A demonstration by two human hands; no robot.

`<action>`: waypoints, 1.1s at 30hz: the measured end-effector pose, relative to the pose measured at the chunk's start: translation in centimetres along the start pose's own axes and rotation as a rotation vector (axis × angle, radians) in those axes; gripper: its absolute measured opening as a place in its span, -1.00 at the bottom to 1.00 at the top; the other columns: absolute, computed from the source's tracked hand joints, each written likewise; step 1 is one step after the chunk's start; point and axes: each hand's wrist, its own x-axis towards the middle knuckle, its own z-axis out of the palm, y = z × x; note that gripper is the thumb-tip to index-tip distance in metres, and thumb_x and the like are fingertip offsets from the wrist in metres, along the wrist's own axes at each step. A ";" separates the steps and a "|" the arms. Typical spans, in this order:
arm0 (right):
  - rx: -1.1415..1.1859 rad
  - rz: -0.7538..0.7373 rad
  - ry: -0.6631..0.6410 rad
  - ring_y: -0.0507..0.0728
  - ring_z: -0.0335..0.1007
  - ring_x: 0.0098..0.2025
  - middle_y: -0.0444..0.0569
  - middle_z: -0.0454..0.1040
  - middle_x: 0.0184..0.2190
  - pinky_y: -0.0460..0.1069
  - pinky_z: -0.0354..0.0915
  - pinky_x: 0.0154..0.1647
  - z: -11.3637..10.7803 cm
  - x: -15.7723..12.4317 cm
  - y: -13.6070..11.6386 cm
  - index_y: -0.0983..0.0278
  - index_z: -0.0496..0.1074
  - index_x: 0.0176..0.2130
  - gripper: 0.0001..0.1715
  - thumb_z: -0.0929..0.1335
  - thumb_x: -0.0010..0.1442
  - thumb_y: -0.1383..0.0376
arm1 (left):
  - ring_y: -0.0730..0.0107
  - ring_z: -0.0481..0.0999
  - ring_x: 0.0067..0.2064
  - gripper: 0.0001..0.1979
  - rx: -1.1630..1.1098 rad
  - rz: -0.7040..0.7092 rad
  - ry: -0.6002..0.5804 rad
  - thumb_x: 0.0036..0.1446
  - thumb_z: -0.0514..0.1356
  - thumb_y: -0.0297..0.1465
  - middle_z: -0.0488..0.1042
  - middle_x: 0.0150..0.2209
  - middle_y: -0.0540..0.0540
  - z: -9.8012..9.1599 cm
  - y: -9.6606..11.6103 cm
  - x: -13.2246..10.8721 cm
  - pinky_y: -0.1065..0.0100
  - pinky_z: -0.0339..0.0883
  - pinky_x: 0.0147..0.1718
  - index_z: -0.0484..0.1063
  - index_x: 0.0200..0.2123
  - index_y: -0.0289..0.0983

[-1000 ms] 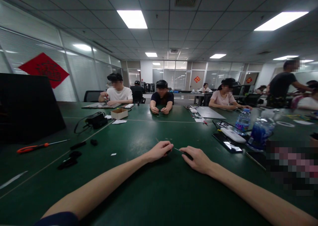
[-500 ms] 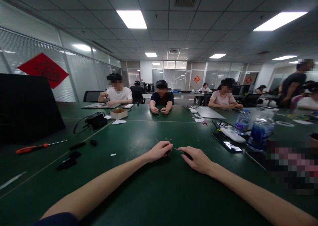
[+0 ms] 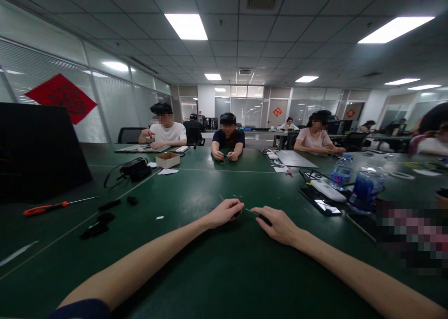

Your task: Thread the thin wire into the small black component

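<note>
Above the green table (image 3: 224,272), my left hand (image 3: 226,212) is closed, thumb against the fingers, around a small dark piece (image 3: 238,213). Most of that piece is hidden by the fingers, so its kind does not show. Close by on the right, my right hand (image 3: 276,223) is wrapped round a dark-handled tool that looks like a small screwdriver (image 3: 265,220). Its thin metal shaft points left toward the dark piece; whether the tip touches it I cannot tell. Both wrists rest low near the tabletop.
Left lie an orange-handled screwdriver (image 3: 45,209), several black parts (image 3: 100,224) and a black case with a strap (image 3: 136,169). A small open box (image 3: 168,160) sits farther back. Right stand bottles (image 3: 366,190) beside a white device (image 3: 327,190). People sit across the table.
My hands and what they hold stay almost exactly in place. A person standing at the far right has gone out of view.
</note>
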 end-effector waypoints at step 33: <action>-0.005 -0.010 -0.006 0.08 0.35 -0.30 -0.02 0.41 -0.23 -0.03 0.28 -0.22 -0.1 0.0 0.0 0.15 0.21 0.14 -0.57 0.18 0.29 0.22 | 0.55 0.20 -0.50 -0.54 0.006 -0.006 0.001 0.11 -0.01 0.00 0.23 -0.47 0.02 0.0 0.1 -0.1 0.47 0.09 -0.53 0.30 -0.35 -0.33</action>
